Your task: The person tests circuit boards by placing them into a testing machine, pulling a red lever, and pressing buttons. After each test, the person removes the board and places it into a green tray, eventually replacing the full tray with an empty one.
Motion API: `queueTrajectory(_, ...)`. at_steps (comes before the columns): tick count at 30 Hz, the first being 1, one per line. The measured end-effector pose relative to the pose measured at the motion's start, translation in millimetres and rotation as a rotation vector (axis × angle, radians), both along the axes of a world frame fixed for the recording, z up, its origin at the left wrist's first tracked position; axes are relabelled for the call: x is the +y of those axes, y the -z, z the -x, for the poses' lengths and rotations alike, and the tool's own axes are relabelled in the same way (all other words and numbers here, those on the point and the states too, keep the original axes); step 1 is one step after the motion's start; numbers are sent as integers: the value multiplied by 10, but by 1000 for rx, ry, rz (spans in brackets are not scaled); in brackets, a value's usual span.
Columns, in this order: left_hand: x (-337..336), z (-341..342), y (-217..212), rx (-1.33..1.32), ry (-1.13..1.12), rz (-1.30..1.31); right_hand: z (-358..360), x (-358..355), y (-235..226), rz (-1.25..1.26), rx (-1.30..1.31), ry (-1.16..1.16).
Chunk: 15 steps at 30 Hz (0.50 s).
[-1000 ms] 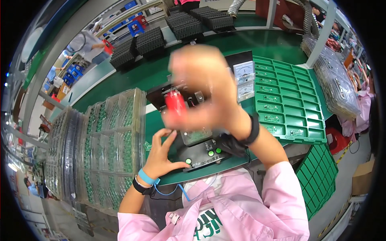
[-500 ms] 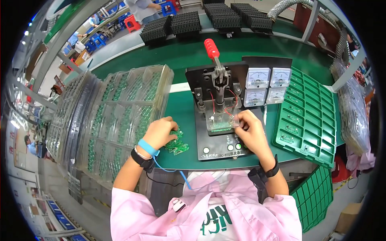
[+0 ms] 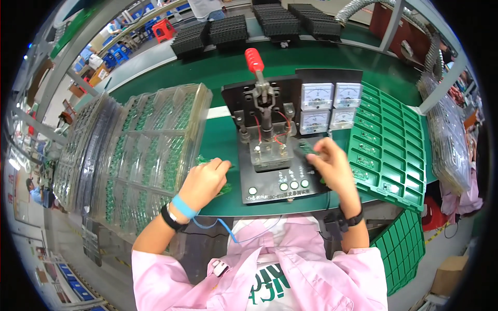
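A black test fixture (image 3: 270, 155) with a red-knobbed lever (image 3: 254, 58) standing upright sits on the green bench. My right hand (image 3: 328, 165) holds a small green circuit board (image 3: 306, 149) just to the right of the fixture's clear nest block (image 3: 271, 155). My left hand (image 3: 205, 179) rests on small green boards (image 3: 224, 187) lying on the mat at the fixture's left, fingers curled over them. It wears a blue wrist strap (image 3: 181, 206) with a coiled cord.
Stacks of clear blister trays (image 3: 140, 145) filled with green boards stand at the left. Green plastic trays (image 3: 389, 145) lie at the right, with more below the bench. Several white analog meters (image 3: 327, 106) stand behind the fixture. Black trays (image 3: 228, 31) line the far conveyor.
My right hand let go of the red lever, which now stands raised, and came down to the fixture's right with a small board. My left hand moved from the fixture to the boards at its left.
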<state>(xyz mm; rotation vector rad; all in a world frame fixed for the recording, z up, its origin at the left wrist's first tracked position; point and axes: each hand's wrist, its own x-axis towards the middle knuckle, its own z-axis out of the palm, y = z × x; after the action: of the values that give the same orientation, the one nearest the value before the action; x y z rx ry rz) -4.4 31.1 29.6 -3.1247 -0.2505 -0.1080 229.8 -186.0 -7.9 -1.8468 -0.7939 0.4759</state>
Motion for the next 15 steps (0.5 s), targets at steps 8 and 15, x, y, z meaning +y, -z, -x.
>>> queueTrajectory(8,-518,-371,60,-352,318,-73,-1013,-1846,218,-3,-214,553)
queueTrajectory(15,-685,-601,428,-356,224,-286,-970,-1883,228,169,-787,794)
